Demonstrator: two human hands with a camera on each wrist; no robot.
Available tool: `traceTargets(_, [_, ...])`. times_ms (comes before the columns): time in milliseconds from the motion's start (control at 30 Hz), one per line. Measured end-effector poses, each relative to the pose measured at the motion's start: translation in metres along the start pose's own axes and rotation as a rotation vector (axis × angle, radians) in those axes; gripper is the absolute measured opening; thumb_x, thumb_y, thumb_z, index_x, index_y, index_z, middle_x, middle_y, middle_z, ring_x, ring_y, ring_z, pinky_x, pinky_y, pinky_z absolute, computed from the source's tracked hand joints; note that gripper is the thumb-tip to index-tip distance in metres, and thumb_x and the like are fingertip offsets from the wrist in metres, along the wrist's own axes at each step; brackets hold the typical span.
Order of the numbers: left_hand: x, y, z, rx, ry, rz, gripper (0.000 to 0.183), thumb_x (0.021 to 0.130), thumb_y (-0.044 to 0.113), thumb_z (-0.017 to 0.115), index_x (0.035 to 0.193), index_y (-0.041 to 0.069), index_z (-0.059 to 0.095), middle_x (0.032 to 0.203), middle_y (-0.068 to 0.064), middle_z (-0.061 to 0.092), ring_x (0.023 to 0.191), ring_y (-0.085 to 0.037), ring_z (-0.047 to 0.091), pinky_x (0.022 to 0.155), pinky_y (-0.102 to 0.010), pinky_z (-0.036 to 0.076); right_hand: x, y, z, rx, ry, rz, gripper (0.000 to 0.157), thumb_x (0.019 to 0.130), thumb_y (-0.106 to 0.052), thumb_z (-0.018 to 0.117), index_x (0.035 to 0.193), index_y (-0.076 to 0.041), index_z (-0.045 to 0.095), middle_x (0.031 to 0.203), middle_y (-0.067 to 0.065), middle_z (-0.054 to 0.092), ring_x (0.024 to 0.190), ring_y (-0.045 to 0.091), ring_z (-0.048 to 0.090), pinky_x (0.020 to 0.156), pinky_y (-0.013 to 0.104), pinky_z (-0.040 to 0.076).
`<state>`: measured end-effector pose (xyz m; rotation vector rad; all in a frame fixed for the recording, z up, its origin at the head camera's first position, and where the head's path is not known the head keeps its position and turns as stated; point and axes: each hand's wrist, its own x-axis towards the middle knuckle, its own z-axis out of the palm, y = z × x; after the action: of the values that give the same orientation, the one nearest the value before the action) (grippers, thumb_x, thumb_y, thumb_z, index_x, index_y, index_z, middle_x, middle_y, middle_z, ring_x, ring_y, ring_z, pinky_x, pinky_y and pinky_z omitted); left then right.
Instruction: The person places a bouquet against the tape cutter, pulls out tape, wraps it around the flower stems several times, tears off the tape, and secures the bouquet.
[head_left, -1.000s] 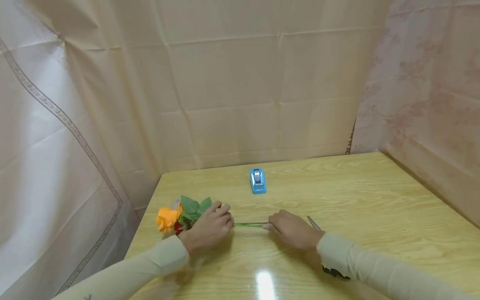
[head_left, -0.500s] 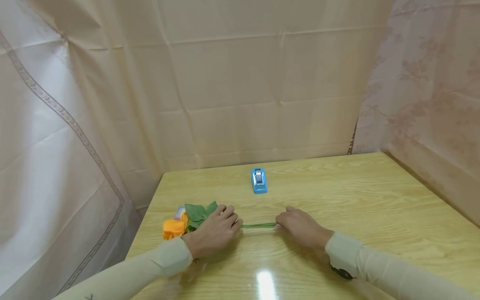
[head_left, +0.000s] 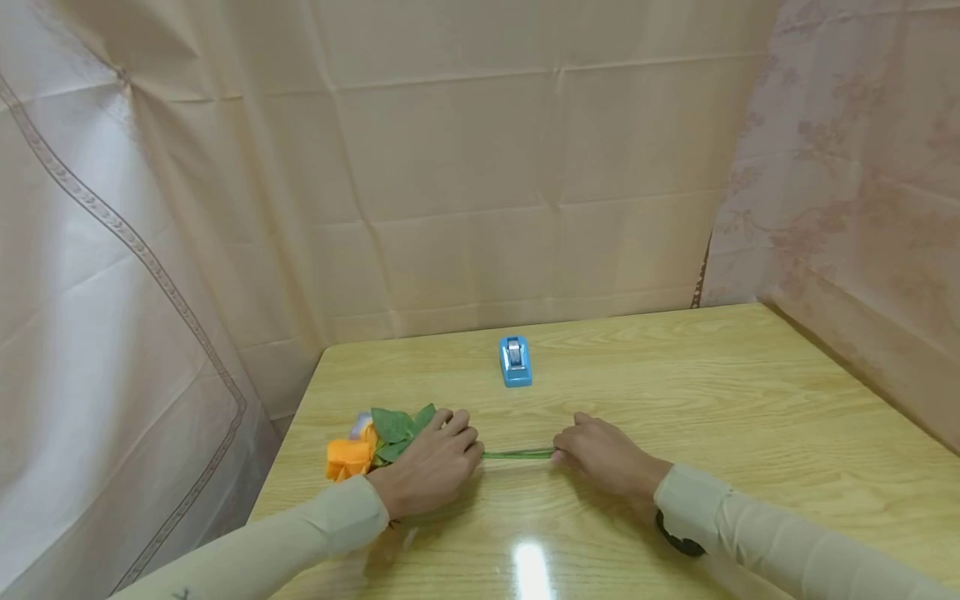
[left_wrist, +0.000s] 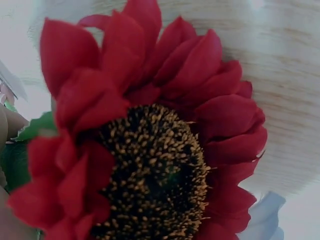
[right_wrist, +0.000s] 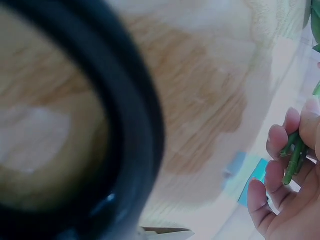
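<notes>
A bunch of flowers lies sideways low over the table, heads to the left. Its orange flower point(head_left: 349, 459), pale purple flower point(head_left: 361, 425) and green leaves point(head_left: 393, 425) show beside my left hand point(head_left: 435, 467), whose fingers wrap the stems just below the leaves. Filling the left wrist view is a red flower point(left_wrist: 220, 107) with a dark seeded centre; the head view hides most of it under the wrist. The green stems point(head_left: 519, 454) run across to my right hand point(head_left: 603, 457). There it grips the cut stem ends point(right_wrist: 295, 157) between thumb and fingers.
Scissors with a black handle point(head_left: 678, 537) lie under my right forearm; their blade point(right_wrist: 167, 233) shows in the right wrist view. Farther back stands a blue tape dispenser point(head_left: 515, 362) on the wooden table point(head_left: 675, 375). Cloth curtains point(head_left: 450, 167) hang behind and at both sides.
Both hands have shifted a little right with the bunch, mostly in the first half second. The flower heads have turned slightly, and the scissors' blade is now hidden behind the right arm.
</notes>
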<state>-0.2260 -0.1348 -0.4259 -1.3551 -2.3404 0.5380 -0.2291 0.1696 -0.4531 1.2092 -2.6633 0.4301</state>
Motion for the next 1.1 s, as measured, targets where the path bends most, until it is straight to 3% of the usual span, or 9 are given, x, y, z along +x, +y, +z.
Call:
traceTargets(733, [0.011, 0.010, -0.002, 0.035, -0.034, 0.032, 0.021, 0.105, 0.025, 0.059, 0.111, 0.014, 0.076, 0.100, 0.003, 0.068, 0.094, -0.021, 0.040, 0.085, -0.036, 0.033, -0.016, 0.005, -0.004, -0.021, -0.042, 0.037, 0.024, 0.101, -0.028, 0.063, 0.078, -0.020, 0.061, 0.075, -0.019, 0.061, 0.066, 0.006, 0.027, 0.061, 0.021, 0.027])
traceTargets(1100, [0.018, 0.016, -0.002, 0.050, -0.054, 0.050, 0.023, 0.105, 0.029, 0.059, 0.110, 0.015, 0.077, 0.099, 0.003, 0.070, 0.092, -0.020, 0.038, 0.082, -0.035, 0.031, -0.024, 0.008, -0.003, -0.055, -0.011, -0.024, 0.025, 0.100, -0.027, 0.065, 0.077, -0.019, 0.061, 0.071, -0.020, 0.056, 0.064, 0.004, 0.025, 0.061, 0.020, 0.026])
